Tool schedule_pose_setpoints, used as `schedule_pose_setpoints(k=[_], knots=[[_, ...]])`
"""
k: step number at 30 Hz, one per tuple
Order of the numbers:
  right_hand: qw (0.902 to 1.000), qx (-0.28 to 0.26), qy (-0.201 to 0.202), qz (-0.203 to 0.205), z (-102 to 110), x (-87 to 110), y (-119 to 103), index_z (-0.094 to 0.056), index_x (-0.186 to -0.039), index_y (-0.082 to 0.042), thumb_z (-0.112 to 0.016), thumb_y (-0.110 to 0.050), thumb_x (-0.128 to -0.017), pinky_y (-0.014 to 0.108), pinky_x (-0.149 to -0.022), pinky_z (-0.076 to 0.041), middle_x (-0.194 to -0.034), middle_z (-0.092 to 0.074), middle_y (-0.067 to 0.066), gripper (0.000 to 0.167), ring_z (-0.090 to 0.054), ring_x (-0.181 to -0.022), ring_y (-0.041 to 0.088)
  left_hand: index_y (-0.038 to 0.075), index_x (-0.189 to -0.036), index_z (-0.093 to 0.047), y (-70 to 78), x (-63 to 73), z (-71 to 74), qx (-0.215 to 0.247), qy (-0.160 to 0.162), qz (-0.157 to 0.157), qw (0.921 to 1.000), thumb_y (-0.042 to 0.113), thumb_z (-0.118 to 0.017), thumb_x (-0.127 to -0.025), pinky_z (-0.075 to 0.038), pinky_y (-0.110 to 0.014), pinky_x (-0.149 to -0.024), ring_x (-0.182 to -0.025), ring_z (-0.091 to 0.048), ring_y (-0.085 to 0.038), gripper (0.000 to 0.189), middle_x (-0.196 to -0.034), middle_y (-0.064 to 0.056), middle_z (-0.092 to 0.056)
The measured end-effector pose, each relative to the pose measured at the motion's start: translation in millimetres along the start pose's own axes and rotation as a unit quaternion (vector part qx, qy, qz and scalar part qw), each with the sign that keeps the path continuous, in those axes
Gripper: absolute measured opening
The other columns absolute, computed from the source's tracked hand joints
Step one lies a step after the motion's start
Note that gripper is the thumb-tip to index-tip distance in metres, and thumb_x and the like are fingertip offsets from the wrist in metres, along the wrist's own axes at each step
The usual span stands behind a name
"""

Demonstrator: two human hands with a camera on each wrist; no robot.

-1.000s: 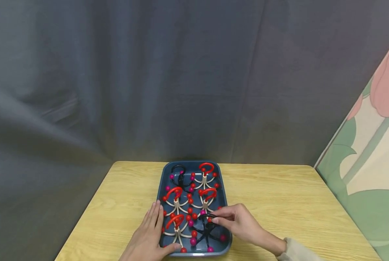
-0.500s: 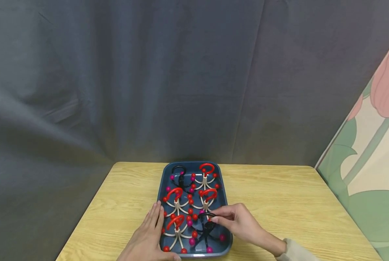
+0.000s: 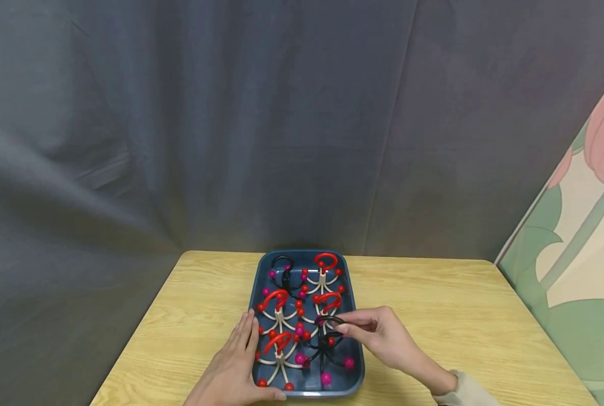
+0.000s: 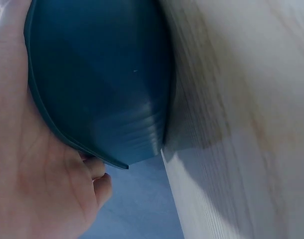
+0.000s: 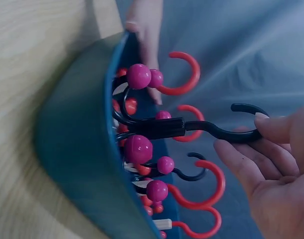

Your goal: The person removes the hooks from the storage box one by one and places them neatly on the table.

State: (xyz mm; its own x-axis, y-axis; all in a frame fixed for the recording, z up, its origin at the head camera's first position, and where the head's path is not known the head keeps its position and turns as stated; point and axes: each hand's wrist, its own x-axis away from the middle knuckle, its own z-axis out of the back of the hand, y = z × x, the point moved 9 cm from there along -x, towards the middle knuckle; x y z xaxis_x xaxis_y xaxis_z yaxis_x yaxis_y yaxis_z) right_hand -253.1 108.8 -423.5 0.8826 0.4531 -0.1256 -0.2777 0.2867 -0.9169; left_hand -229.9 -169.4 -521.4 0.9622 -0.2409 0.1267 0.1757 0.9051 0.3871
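Currently, the right hand (image 3: 387, 339) is pinching a black multi-pronged hook (image 3: 324, 342) by its curved top at the near right of the blue tray (image 3: 307, 394); the left hand (image 3: 231, 363) is resting straight-fingered along its left side. Probably light and stiff, the hook is suiting that hold.

R fingers (image 5: 240, 164) round blk hook (image 5: 226, 133)

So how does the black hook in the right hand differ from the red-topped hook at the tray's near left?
The black hook has black legs; the red-topped hook has cream ones. The black hook's balls are magenta, the red-topped hook's red. The right hand pinches the black hook; no hand grips the red-topped hook. Both have a curved top and splayed, ball-tipped legs in the tray.
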Motion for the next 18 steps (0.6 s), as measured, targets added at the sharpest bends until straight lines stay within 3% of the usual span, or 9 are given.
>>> schedule_pose_setpoints(k=[6, 12, 18], knots=[[0.9985, 0.004, 0.041, 0.036, 25, 4.6, -14, -0.079, -0.12, -0.002, -0.075, -0.018, -0.097, 0.019, -0.084, -0.062, -0.108, -0.082, 0.012, 0.028, -0.081, -0.092, 0.012, 0.006, -0.169, -0.017, 0.4, -1.0, 0.3, -0.001, 0.005, 0.003, 1.0, 0.101, -0.064, -0.059, -0.029, -0.06, -0.13, -0.164, -0.016, -0.038, 0.152, -0.179, -0.014, -0.008], [0.9922, 0.014, 0.093, 0.082, 60, 5.6, -30, -0.077, -0.12, 0.003, -0.072, -0.009, -0.099, 0.019, -0.084, -0.063, -0.109, -0.081, 0.015, 0.024, -0.08, -0.092, 0.009, 0.004, -0.168, -0.019, 3.2, -2.6, 5.0, -0.021, 0.03, -0.013, 0.9993, 0.105, -0.059, -0.058, -0.03, -0.058, -0.13, -0.165, -0.014, -0.036, 0.154, -0.179, -0.014, -0.007], [0.9878, 0.022, 0.125, 0.091, 97, 4.5, -34, -0.074, -0.123, 0.007, -0.067, -0.006, -0.102, 0.02, -0.086, -0.063, -0.109, -0.083, 0.0, 0.026, -0.078, -0.098, 0.003, 0.004, -0.168, -0.019, 3.2, -3.3, 5.9, -0.028, 0.04, -0.018, 0.9987, 0.106, -0.057, -0.058, -0.029, -0.055, -0.131, -0.166, -0.012, -0.035, 0.154, -0.179, -0.014, -0.006]])
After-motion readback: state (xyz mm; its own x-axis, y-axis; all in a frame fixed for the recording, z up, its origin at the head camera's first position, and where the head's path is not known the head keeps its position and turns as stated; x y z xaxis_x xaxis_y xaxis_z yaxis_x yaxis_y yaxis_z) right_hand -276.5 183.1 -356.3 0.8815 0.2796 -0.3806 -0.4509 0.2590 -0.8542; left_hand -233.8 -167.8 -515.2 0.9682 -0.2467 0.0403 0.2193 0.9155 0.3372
